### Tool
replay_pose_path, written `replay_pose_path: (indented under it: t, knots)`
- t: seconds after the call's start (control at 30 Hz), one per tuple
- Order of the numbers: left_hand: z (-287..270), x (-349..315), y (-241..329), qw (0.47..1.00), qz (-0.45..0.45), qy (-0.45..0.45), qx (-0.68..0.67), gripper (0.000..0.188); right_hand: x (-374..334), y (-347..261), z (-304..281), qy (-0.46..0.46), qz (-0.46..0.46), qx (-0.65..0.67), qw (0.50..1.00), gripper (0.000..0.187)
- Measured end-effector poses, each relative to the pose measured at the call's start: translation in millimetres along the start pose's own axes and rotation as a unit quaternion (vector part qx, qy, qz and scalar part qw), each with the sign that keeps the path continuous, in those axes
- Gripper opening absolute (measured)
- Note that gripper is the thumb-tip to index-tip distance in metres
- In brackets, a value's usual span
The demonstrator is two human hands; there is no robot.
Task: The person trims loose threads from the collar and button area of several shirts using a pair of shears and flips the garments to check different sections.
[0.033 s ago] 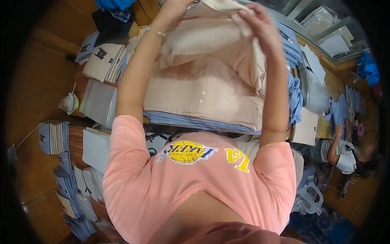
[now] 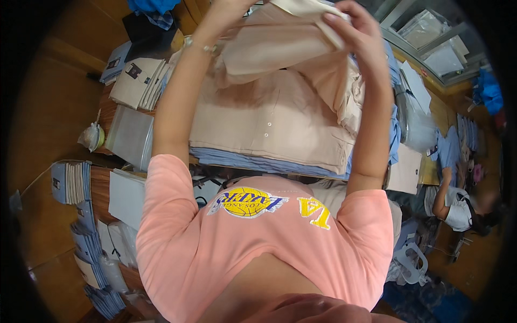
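Observation:
A beige shirt (image 2: 274,51) is raised at the far side of the table, its upper cloth lifted off the layers below. My right hand (image 2: 360,27) pinches its pale edge between thumb and fingers. At the top edge of the picture my left hand (image 2: 229,12) is closed at the other side of the same cloth, with its fingertips partly cut off. Beneath lies a flat beige front (image 2: 237,121) with small white buttons; whether it belongs to the raised shirt I cannot tell. Blue shirts (image 2: 269,162) are stacked under it.
Folded beige shirts (image 2: 132,86) and clear plastic bags (image 2: 129,134) lie at the left. On the right are more plastic sleeves (image 2: 417,126) and a folded beige garment (image 2: 405,172). Another person (image 2: 458,207) is at the far right. A window frame (image 2: 414,43) stands at the back right.
My right hand has shifted a little to the right with the shirt's edge, and the cloth spreads wider. My left hand has moved slightly left and up.

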State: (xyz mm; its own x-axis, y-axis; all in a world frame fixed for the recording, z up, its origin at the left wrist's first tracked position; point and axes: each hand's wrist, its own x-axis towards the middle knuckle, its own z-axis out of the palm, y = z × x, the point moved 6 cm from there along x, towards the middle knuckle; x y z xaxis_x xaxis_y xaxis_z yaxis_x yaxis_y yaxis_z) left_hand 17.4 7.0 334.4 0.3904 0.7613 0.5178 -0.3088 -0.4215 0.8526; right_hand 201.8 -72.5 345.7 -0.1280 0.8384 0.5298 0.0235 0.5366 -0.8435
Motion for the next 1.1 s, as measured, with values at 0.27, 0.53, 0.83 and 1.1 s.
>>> replay_pose_path:
  t: [0.27,0.53,0.83,1.1]
  knots:
    - [71,-165,-83,0.935,-0.149,-0.164,0.276,0.016,-175,106,-33,-0.124,0.195,-0.252,0.940,0.020]
    - [70,-230,-145,0.887,-0.150,-0.185,0.396,0.021,-263,133,26,0.107,0.111,-0.404,0.902,0.025]
    - [77,-210,-134,0.894,-0.114,-0.252,0.353,0.014,-258,145,51,0.094,0.127,-0.453,0.878,0.028]
    - [78,-217,-137,0.877,-0.042,-0.306,0.367,0.012,-261,152,47,0.066,0.168,-0.457,0.871,0.022]
